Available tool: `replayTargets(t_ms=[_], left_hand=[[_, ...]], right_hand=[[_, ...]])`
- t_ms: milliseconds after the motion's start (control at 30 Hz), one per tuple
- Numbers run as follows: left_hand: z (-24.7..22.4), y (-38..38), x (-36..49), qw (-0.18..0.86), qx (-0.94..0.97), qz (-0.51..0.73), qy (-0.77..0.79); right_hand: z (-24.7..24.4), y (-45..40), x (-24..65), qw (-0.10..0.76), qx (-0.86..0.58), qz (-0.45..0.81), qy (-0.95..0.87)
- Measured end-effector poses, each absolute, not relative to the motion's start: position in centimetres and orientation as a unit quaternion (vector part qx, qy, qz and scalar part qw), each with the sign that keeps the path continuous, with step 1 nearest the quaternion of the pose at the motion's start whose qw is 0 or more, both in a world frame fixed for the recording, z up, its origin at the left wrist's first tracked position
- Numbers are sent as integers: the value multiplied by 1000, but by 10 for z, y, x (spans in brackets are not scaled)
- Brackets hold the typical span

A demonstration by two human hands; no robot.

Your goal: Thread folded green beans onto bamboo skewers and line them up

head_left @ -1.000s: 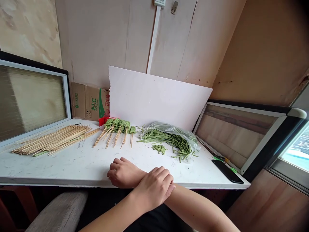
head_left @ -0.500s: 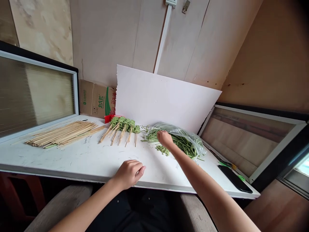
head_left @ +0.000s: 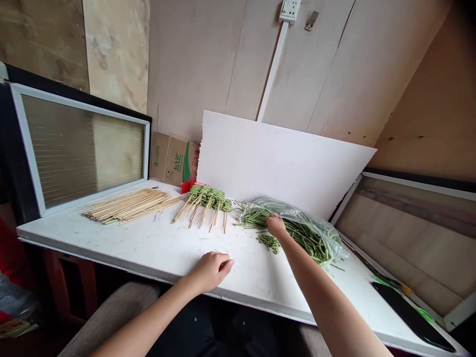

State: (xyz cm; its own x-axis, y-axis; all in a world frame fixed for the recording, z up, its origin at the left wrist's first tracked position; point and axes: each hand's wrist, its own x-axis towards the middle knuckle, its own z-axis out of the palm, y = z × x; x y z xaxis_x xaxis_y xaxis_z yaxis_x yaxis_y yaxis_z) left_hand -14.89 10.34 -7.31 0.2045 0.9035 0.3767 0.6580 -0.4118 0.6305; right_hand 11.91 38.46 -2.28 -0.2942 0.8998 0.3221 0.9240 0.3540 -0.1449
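Note:
Long green beans [head_left: 307,241] lie in an open clear plastic bag [head_left: 330,233] at the right of the white table [head_left: 148,253]. My right hand [head_left: 275,225] reaches onto the beans at the bag's mouth, its fingers curled down and hidden among them. Just below it is a small pile of cut bean pieces [head_left: 268,243]. My left hand [head_left: 212,270] rests near the table's front edge, fingers curled in; whatever it might hold is out of sight. Bean skewers [head_left: 210,198] are stacked at the back middle, sticks pointing forward. Bare wooden sticks [head_left: 130,206] lie at the left.
Behind the skewers are a red object [head_left: 185,187] and a cardboard box [head_left: 173,158]. A white board [head_left: 282,158] leans on the wall. Framed glass panels stand at both sides. A black phone-like object [head_left: 412,315] and a green loop lie at the right edge.
The view has shifted left, so the scene sits further right. My right hand has lowered onto the beans. My left hand stays near the front edge, still curled.

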Motion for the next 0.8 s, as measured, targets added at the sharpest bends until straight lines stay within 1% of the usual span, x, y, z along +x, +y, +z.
replayTargets(t_ms=[167,400,533,800], left_hand=[[-75,106,-150,178,755,362,517],[-70,106,-149,180,755,356,521],[-70,105,-149,179,755,355,522],[-73,107,-151,185,757,351,519]], right_hand=[[-16,395,119,109,-581,-73,-804],[2,400,119,53,-605,-91,-789],[10,398,117,51,-612,-94,-783],[29,391,117,85,-625,-83,-772]])
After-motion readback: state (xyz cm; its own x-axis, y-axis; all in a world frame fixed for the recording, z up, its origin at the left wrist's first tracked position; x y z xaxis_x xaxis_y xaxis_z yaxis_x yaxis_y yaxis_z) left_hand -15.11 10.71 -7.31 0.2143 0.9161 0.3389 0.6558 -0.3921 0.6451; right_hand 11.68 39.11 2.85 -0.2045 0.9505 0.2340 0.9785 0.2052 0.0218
